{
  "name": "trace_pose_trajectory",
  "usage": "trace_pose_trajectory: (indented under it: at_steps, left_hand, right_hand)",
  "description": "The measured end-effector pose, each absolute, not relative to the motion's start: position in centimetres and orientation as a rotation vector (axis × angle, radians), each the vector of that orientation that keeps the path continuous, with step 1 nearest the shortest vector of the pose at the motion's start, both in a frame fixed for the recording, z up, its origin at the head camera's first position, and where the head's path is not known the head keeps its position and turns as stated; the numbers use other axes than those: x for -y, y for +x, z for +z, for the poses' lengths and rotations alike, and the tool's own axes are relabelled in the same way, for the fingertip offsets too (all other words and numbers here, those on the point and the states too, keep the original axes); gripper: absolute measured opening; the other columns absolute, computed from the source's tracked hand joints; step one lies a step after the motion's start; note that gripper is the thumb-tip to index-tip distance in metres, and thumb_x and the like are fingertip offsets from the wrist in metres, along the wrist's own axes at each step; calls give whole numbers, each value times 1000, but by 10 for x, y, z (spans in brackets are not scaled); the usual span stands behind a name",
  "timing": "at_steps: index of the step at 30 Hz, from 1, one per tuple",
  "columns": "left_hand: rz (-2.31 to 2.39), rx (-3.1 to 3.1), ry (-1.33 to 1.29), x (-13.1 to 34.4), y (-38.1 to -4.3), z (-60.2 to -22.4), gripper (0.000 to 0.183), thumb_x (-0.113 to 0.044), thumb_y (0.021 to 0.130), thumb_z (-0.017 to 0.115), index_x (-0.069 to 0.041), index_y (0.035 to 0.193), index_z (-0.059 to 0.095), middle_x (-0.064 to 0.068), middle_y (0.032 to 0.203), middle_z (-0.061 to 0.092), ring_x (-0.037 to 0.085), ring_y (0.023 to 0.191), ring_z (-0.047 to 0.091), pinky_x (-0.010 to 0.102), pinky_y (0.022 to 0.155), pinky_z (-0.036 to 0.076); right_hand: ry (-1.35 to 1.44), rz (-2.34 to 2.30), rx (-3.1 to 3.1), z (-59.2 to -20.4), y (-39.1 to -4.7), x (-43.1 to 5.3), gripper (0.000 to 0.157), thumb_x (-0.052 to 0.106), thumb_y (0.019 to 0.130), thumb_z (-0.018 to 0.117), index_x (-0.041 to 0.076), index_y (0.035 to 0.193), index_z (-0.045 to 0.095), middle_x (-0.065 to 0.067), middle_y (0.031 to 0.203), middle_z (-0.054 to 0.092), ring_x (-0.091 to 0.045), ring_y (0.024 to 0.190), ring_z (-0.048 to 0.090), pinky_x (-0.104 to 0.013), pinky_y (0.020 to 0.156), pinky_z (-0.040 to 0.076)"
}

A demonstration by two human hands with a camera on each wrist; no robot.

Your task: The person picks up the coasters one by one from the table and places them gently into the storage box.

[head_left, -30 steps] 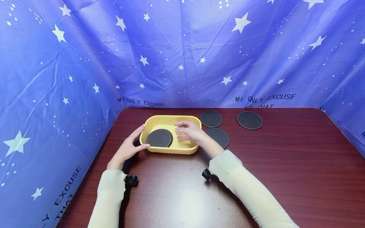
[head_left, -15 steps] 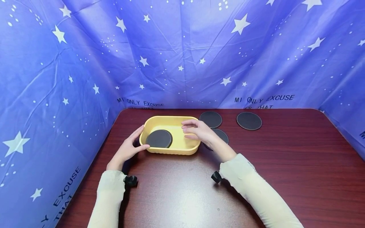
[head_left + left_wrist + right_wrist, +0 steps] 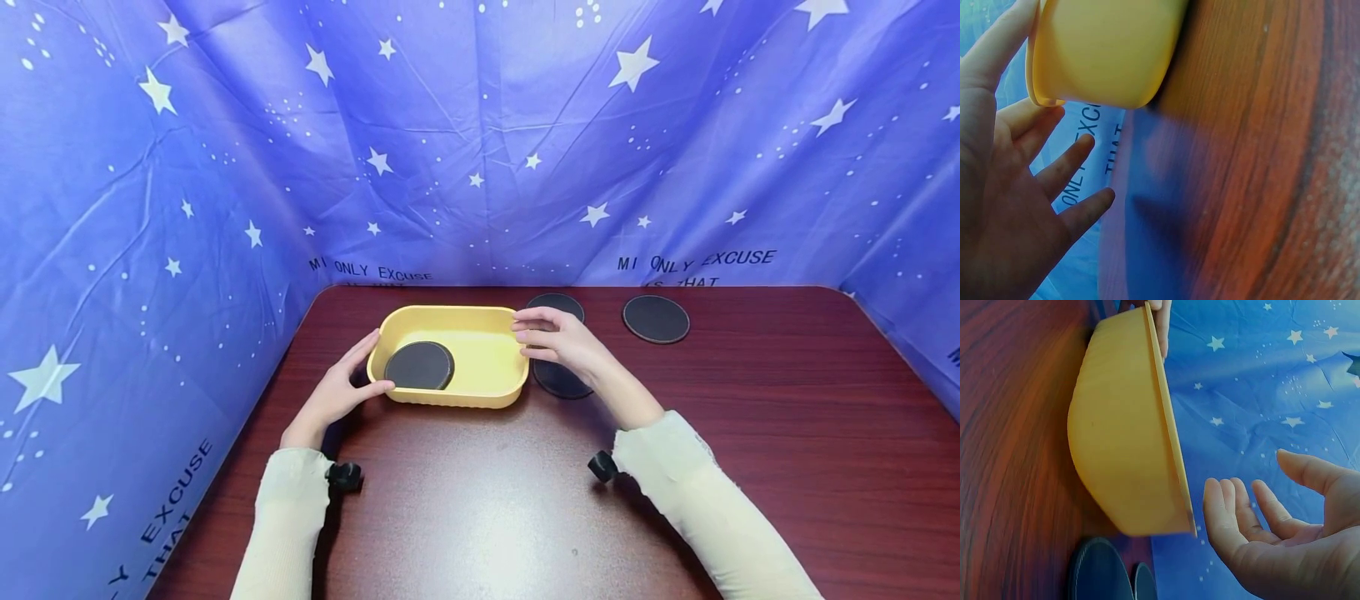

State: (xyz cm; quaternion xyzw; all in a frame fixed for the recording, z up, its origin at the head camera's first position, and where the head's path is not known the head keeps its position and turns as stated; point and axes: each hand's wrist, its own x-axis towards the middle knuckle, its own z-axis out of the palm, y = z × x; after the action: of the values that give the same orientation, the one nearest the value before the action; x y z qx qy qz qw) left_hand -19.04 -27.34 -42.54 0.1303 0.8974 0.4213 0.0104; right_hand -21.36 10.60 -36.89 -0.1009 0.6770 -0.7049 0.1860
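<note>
Four black discs are showing in the head view: one is lying inside the yellow container (image 3: 450, 399), three are lying on the table outside it. The container is sitting upright on the dark red wood-grain table (image 3: 810, 433), toward its far edge and left of centre. The inside disc (image 3: 418, 365) is resting in the container's left half, near the front wall; whether others are lying under it, cannot tell.

Left hand (image 3: 337, 387): gripping the container's left end, thumb passing over the front rim, forefinger side bearing on the outer wall. In the left wrist view the lower fingers are spreading apart, clear of the yellow wall.

Right hand (image 3: 566, 342): hovering at the right end, fingers loosely bent, thumb standing well away from them, holding nothing. In the right wrist view a gap is showing between its fingertips and the rim.

Outside discs: the far disc (image 3: 558, 302) and the near disc (image 3: 562, 382) are lying just beside the container's right end, both being partly covered by the right hand. The third disc (image 3: 656, 318) is lying farther right, apart from these, near the back edge.

Surroundings: pale sleeves (image 3: 705, 500) are covering both forearms; a blue star-printed cloth (image 3: 480, 125) is hanging behind the table and along its sides.
</note>
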Motion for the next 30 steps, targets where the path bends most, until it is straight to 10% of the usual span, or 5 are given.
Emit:
trace_pose_trajectory:
  at_steps: [9,17,30]
  left_hand:
    - [1314,-2800,400,274,-190,-426,87,-17,85,79,-11,157,31,11,166,26,34,153,22,59,124,15]
    - [1330,-2803,425,278,-192,-430,89,-27,83,82,-17,157,33,5,165,28,31,153,23,58,124,17]
    - [1315,-2802,418,279,-192,-430,91,-30,83,82,-18,158,31,3,166,27,29,154,23,57,124,17]
  right_hand:
    - [-244,-1983,-1940,-374,-214,-135,53,5,98,59,-9,146,39,-26,141,51,-12,111,65,-37,103,53]
    - [-214,-2027,-1926,-381,-213,-160,53,5,98,60,-8,145,39,10,109,66,0,100,67,-28,94,57]
    - [-190,-2150,-1856,-390,-211,-200,43,2,97,61,-2,137,46,13,104,72,1,96,68,-25,91,58]
